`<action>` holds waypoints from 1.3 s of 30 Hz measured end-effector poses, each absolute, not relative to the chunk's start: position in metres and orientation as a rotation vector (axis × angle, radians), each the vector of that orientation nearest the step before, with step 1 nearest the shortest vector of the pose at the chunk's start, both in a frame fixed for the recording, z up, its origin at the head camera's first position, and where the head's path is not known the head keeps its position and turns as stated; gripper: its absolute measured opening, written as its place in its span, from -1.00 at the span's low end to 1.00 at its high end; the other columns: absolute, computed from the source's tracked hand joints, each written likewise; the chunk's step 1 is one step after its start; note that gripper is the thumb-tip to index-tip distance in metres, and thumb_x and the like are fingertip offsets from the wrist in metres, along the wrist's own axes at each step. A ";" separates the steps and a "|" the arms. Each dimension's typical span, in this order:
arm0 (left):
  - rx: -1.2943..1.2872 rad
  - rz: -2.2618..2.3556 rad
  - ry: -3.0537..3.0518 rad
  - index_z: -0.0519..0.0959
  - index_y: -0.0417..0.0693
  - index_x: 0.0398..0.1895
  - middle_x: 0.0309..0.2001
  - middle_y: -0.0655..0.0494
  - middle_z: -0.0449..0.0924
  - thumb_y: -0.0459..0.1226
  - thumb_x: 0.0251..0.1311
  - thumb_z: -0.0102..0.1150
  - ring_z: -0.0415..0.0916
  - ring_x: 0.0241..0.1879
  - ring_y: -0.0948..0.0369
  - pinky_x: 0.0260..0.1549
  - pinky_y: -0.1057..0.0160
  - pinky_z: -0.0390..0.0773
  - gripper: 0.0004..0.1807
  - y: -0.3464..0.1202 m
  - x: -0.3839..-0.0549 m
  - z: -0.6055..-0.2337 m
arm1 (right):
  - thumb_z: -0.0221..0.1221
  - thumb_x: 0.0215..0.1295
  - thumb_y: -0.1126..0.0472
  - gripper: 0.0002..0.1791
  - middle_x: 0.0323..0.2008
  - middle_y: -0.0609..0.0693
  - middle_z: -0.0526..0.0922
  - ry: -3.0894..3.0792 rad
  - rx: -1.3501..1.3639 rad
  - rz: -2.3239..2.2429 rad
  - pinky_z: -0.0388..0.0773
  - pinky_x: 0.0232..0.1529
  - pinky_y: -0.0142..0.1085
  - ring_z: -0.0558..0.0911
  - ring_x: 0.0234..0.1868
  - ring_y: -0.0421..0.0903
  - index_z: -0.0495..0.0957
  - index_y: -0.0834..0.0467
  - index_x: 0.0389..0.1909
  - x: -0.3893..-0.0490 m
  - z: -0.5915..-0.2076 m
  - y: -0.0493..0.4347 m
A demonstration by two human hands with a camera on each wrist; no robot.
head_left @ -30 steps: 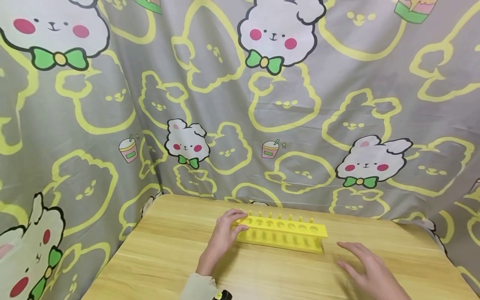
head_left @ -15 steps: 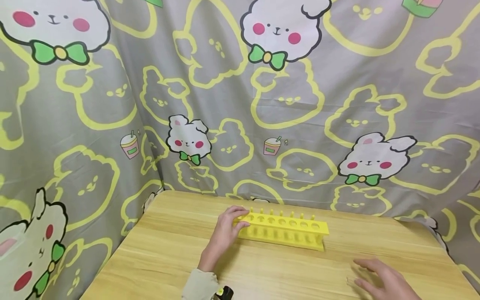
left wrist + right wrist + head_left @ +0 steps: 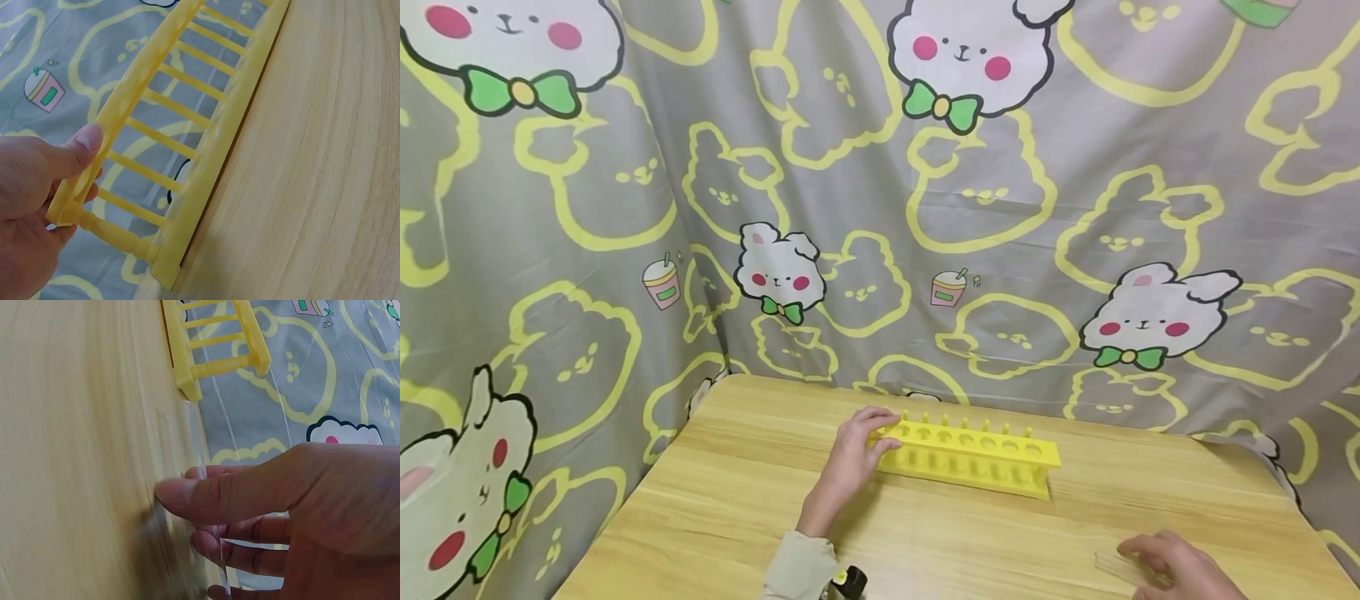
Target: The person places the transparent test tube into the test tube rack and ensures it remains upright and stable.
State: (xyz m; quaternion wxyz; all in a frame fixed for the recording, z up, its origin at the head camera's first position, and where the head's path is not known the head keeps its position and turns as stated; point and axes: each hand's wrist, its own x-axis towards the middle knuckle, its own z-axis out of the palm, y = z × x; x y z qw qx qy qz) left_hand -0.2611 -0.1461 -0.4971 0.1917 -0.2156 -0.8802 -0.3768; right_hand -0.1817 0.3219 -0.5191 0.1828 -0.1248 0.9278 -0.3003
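Observation:
A yellow test tube rack (image 3: 970, 458) stands on the wooden table (image 3: 985, 542), with a row of round holes along its top and short pegs behind them. My left hand (image 3: 852, 454) grips the rack's left end; in the left wrist view its thumb (image 3: 87, 137) lies on the top bar and the other fingers reach underneath. Low on the right, my right hand (image 3: 1176, 567) holds a clear test tube (image 3: 1112, 567) between thumb and fingers. Seen from the right wrist, the tube (image 3: 192, 434) points toward the rack's right end, close over the tabletop.
A grey curtain (image 3: 865, 200) printed with rabbits and yellow outlines hangs behind the table and along its left side. A black strap-like object (image 3: 850, 582) shows at my left cuff.
My right hand has moved away from the rack, down and to the right, and has closed on the clear test tube. The left hand stays on the rack. The head view has tilted slightly downward.

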 end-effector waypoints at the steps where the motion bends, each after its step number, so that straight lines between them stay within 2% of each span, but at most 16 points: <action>1: -0.605 -1.055 -2.470 0.70 -0.23 0.09 0.07 -0.04 0.65 -0.32 0.19 0.43 0.60 0.11 0.00 0.12 0.07 0.64 -0.61 -0.146 -0.261 -0.497 | 0.47 0.14 0.28 -0.57 -0.18 0.00 0.59 2.622 -0.349 -0.839 0.66 -0.26 0.01 0.60 -0.20 0.05 0.63 0.25 0.04 -0.182 -0.520 0.322; 5: -0.599 -1.056 -2.464 0.70 -0.22 0.08 0.06 -0.02 0.65 -0.33 0.17 0.44 0.61 0.10 0.01 0.10 0.08 0.65 -0.61 -0.147 -0.261 -0.496 | 0.37 0.04 0.46 -0.58 -0.23 -0.02 0.56 2.642 -0.242 -0.813 0.58 -0.27 -0.12 0.51 -0.25 -0.03 0.64 0.17 -0.03 -0.181 -0.522 0.316; 9: -0.590 -1.064 -2.459 0.71 -0.21 0.08 0.06 -0.01 0.65 -0.33 0.17 0.44 0.61 0.10 0.03 0.10 0.09 0.65 -0.61 -0.147 -0.261 -0.496 | 0.29 -0.02 0.55 -0.57 -0.20 -0.01 0.59 2.628 -0.124 -0.826 0.62 -0.19 -0.06 0.56 -0.19 -0.01 0.61 0.15 -0.09 -0.180 -0.522 0.310; 12: -0.584 -1.059 -2.462 0.71 -0.21 0.08 0.07 0.00 0.65 -0.32 0.17 0.44 0.61 0.10 0.04 0.10 0.10 0.65 -0.61 -0.148 -0.261 -0.496 | 0.27 -0.01 0.56 -0.59 -0.16 -0.01 0.63 2.621 -0.096 -0.840 0.65 -0.14 -0.02 0.61 -0.14 0.01 0.60 0.17 -0.12 -0.178 -0.522 0.309; 26: -0.595 -1.057 -2.461 0.70 -0.23 0.08 0.07 -0.04 0.65 -0.33 0.17 0.44 0.61 0.10 0.01 0.11 0.06 0.65 -0.61 -0.149 -0.258 -0.497 | 0.35 0.08 0.54 -0.63 -0.17 -0.02 0.68 2.615 -0.158 -0.878 0.67 -0.21 -0.10 0.64 -0.16 0.00 0.57 0.19 -0.12 -0.180 -0.531 0.311; 29: -0.598 -1.075 -2.472 0.69 -0.23 0.10 0.09 -0.03 0.64 -0.33 0.18 0.43 0.60 0.12 0.01 0.13 0.07 0.64 -0.60 -0.149 -0.259 -0.497 | 0.35 0.10 0.53 -0.64 -0.23 -0.05 0.64 2.606 -0.175 -0.885 0.61 -0.28 -0.17 0.57 -0.25 -0.05 0.56 0.18 -0.12 -0.178 -0.531 0.310; 35: -0.615 -1.048 -2.450 0.69 -0.24 0.09 0.08 -0.04 0.64 -0.33 0.18 0.43 0.61 0.10 0.00 0.11 0.07 0.65 -0.61 -0.147 -0.262 -0.497 | 0.19 0.10 0.59 -0.67 -0.49 -0.02 0.38 2.478 -0.304 -1.025 0.30 -0.48 -0.34 0.37 -0.48 -0.14 0.48 0.23 -0.14 -0.181 -0.517 0.310; 39: -0.624 -1.071 -2.439 0.69 -0.24 0.09 0.07 -0.04 0.65 -0.34 0.17 0.43 0.61 0.10 0.00 0.11 0.07 0.65 -0.61 -0.145 -0.263 -0.498 | 0.12 0.09 0.61 -0.66 -0.49 -0.03 0.33 2.371 -0.319 -1.097 0.25 -0.50 -0.35 0.35 -0.48 -0.12 0.46 0.25 -0.13 -0.184 -0.506 0.314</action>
